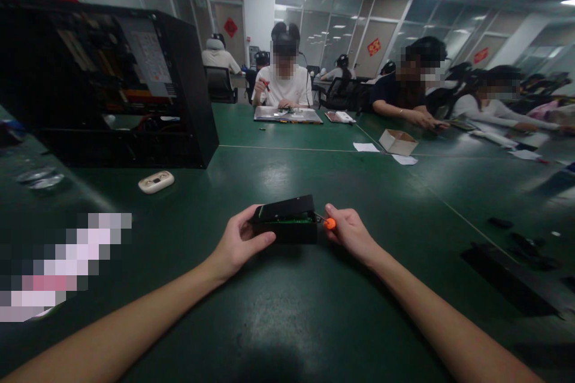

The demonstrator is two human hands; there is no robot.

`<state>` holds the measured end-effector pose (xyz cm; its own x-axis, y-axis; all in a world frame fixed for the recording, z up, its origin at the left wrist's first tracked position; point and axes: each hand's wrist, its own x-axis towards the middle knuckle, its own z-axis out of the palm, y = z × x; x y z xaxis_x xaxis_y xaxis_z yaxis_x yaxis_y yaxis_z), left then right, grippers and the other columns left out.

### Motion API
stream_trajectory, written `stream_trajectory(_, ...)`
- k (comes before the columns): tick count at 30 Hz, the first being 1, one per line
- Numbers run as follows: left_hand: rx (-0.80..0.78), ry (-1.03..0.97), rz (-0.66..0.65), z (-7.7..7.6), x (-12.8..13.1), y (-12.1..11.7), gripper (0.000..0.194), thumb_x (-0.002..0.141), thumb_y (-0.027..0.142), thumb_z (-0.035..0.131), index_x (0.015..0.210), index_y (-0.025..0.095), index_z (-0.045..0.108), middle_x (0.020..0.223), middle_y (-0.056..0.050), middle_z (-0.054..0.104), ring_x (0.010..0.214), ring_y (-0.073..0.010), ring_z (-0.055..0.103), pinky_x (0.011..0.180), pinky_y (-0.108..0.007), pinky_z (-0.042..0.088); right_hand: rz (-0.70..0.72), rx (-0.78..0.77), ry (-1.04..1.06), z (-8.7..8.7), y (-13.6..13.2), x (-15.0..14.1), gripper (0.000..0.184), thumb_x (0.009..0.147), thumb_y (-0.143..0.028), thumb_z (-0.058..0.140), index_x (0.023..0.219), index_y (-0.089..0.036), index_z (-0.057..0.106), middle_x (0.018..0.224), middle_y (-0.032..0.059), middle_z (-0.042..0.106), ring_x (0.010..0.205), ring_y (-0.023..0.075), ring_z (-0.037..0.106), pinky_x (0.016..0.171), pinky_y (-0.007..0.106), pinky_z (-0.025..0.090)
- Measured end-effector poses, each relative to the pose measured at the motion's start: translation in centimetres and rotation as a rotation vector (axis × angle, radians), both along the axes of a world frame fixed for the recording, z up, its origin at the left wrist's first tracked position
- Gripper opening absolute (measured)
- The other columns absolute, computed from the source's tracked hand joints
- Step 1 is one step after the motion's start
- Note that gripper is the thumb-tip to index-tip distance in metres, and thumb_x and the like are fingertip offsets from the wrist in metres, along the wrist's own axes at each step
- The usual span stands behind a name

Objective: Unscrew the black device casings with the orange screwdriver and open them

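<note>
My left hand [238, 240] is closed around the left end of a small black box [290, 233], with the thumb along its near side. The box's lid [287, 207] is tilted up, and a green circuit board [294, 218] shows in the gap. In my right hand [353, 233] is a screwdriver [330, 224] with an orange handle. Its thin shaft reaches the right end of the box by the gap under the lid; whether the tip is inside I cannot tell. The palm hides part of the handle.
A large open computer case [179, 90] stands at the left, with a pale earbud case [156, 182] before it. Black parts [512, 275] lie at the right. Farther off are a small carton [398, 142], papers [366, 147] and people seated at work.
</note>
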<state>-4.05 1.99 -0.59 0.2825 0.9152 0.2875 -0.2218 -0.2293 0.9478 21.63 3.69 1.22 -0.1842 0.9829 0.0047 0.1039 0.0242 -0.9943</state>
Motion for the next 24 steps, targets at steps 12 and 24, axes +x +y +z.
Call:
stream_trajectory(12,0.052,0.246,0.109,0.4,0.3,-0.2,0.046,0.077,0.033,0.082,0.118,0.018,0.069,0.113,-0.009,0.072,0.106,-0.0307,0.066,0.097,-0.041,0.049,0.030,0.198,-0.086,0.9,0.3,1.3,0.072,0.060,-0.067,0.082,0.110,-0.019,0.068,0.081,0.0007,0.062,0.065,0.0123,0.054,0.058,0.024,0.043)
stream_trajectory(24,0.141,0.432,0.170,0.6,0.4,-0.2,0.044,0.075,0.033,0.083,0.115,0.021,0.071,0.109,-0.008,0.075,0.100,-0.0318,0.069,0.093,-0.042,0.051,0.187,0.322,-0.363,1.5,-0.8,1.0,0.052,0.077,-0.041,0.078,0.125,-0.023,0.069,0.111,0.0057,0.071,0.093,0.0218,0.066,0.082,0.033,0.051)
